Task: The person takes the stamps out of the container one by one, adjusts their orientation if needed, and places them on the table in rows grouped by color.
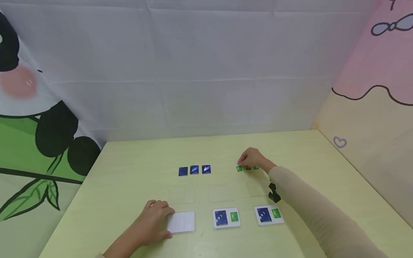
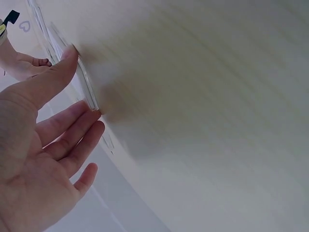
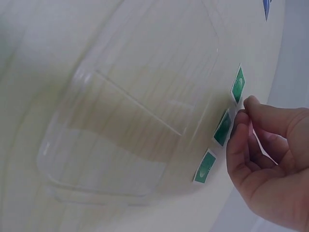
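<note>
Two of my three white cases are filled, as far as I can see: the middle case (image 1: 227,226), right of my left hand (image 1: 154,220), and the right case (image 1: 271,223), farther right, each carry one blue picture (image 1: 221,217) and one green picture (image 1: 234,216). The left case (image 1: 183,223) shows neither — I judge it's the one left to do, and none of the three has a clear cover over it that I can make out.

My left hand grips that bare case by its edge, thumb on one side and fingers on the other. My right hand (image 1: 253,157) is at the near-left green card (image 3: 237,86), thumb and fingertips drawn together at its edge; I can't tell whether they have hold of it or only touch it.

Counting up: three white cases in a row on the desk (image 1: 106,200); three clear covers (image 1: 221,194) lying flat, between my right hand and the cases; three loose green cards (image 3: 222,128) under and beside my right hand; three loose blue cards (image 1: 194,170) to its left — plus two blue and two green pictures on the filled cases.
</note>
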`<state>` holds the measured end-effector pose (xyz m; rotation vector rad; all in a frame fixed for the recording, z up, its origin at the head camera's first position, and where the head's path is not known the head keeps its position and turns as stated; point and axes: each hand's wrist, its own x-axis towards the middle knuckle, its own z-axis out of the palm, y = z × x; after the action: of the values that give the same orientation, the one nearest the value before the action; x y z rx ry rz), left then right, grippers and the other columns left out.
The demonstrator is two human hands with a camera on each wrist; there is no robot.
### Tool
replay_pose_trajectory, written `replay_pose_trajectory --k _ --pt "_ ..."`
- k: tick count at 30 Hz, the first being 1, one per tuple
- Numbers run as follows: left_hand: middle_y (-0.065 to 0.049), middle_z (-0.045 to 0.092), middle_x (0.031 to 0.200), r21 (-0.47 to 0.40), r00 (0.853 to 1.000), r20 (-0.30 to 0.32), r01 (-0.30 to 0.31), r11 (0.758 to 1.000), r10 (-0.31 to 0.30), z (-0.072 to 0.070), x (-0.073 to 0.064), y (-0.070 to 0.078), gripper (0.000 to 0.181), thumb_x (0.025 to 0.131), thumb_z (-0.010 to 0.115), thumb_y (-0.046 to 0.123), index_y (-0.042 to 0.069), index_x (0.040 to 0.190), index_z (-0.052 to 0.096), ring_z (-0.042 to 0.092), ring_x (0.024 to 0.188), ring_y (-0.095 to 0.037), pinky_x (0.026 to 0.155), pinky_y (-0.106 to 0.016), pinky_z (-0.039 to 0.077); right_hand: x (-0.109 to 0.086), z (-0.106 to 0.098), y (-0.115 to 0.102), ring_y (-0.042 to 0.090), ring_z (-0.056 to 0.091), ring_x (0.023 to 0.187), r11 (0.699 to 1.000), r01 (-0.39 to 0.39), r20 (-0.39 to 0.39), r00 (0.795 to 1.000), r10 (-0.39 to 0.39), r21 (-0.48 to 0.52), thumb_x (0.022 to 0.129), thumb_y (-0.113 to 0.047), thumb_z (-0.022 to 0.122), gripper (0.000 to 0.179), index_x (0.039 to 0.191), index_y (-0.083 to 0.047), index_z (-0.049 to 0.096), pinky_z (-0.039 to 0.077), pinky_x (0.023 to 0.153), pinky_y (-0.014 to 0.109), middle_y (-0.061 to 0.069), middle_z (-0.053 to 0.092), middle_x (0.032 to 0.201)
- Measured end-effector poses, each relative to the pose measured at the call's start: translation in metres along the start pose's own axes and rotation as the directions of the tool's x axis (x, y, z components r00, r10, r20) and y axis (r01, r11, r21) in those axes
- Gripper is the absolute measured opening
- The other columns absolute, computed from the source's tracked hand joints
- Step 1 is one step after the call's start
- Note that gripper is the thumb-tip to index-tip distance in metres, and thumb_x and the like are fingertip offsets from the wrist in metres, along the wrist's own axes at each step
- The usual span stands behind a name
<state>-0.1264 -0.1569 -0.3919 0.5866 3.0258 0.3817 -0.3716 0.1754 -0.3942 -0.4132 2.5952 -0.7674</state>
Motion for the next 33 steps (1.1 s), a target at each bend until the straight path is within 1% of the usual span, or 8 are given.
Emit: replay_pose_trajectory --k 6,12,16,20,24,29,33 --pt "0.001 0.062 0.093 0.020 1.000 0.020 0.019 1.000 -0.019 0.000 0.000 0.002 0.056 0.059 0.089 0.035 0.006 0.102 0.069 0.056 0.089 -0.016 0.093 -0.050 0.041 -0.001 0.000 -0.001 0.007 0.056 0.059 1.000 -0.015 -0.005 1.000 0.015 -0.010 0.086 -0.016 0.070 0.012 0.090 -0.006 0.075 0.046 0.057 0.020 0.003 0.071 0.074" --pt "0.000 0.063 0.094 0.065 1.000 -0.007 0.010 0.998 -0.010 -0.002 -0.003 0.003 0.056 0.059 0.089 0.035 0.006 0.102 0.068 0.057 0.092 -0.019 0.091 -0.051 0.042 -0.005 -0.001 -0.002 0.009 0.056 0.062 0.999 -0.037 -0.009 0.999 0.037 0.001 0.087 -0.017 0.070 0.012 0.091 -0.006 0.075 0.046 0.058 0.020 0.005 0.071 0.076" --pt "-0.002 0.064 0.096 0.081 1.000 -0.002 0.009 0.997 -0.009 -0.004 -0.004 0.002 0.058 0.060 0.088 0.036 0.005 0.103 0.067 0.058 0.094 -0.021 0.092 -0.051 0.042 -0.010 -0.001 -0.003 0.010 0.058 0.065 0.999 -0.027 -0.015 1.000 0.027 0.018 0.087 -0.017 0.070 0.013 0.093 -0.006 0.074 0.046 0.059 0.020 0.006 0.071 0.079" --pt "-0.004 0.064 0.099 0.067 1.000 0.017 0.016 0.998 -0.017 -0.005 -0.004 0.001 0.060 0.060 0.088 0.037 0.004 0.105 0.067 0.059 0.096 -0.022 0.093 -0.052 0.041 -0.015 0.000 -0.003 0.011 0.060 0.065 0.998 -0.018 -0.009 1.000 0.019 0.066 0.086 -0.014 0.070 0.013 0.093 -0.004 0.074 0.047 0.059 0.020 0.006 0.072 0.080" --pt "-0.004 0.064 0.100 0.048 0.999 0.027 0.019 0.999 -0.020 -0.005 -0.005 0.000 0.063 0.059 0.089 0.038 0.004 0.107 0.066 0.058 0.096 -0.022 0.094 -0.052 0.041 -0.022 0.002 -0.002 0.013 0.061 0.064 0.997 0.010 -0.009 1.000 -0.009 0.080 0.086 -0.013 0.070 0.013 0.093 -0.002 0.073 0.048 0.059 0.021 0.008 0.072 0.080" --pt "-0.003 0.063 0.101 0.044 1.000 0.011 0.009 0.999 -0.010 -0.004 -0.006 -0.001 0.064 0.058 0.089 0.038 0.005 0.108 0.066 0.057 0.097 -0.022 0.093 -0.052 0.041 -0.029 0.002 -0.003 0.013 0.062 0.065 0.995 0.031 -0.010 0.999 -0.030 0.095 0.087 -0.012 0.069 0.013 0.094 -0.001 0.072 0.051 0.061 0.024 0.010 0.072 0.082" --pt "-0.004 0.063 0.104 0.033 1.000 -0.011 0.007 0.999 -0.006 -0.004 -0.005 0.000 0.065 0.058 0.089 0.038 0.005 0.109 0.065 0.056 0.099 -0.022 0.094 -0.052 0.040 -0.036 0.004 -0.004 0.013 0.061 0.066 0.994 0.057 -0.009 0.998 -0.057 0.096 0.087 -0.013 0.069 0.013 0.094 -0.002 0.072 0.050 0.061 0.023 0.009 0.071 0.082"
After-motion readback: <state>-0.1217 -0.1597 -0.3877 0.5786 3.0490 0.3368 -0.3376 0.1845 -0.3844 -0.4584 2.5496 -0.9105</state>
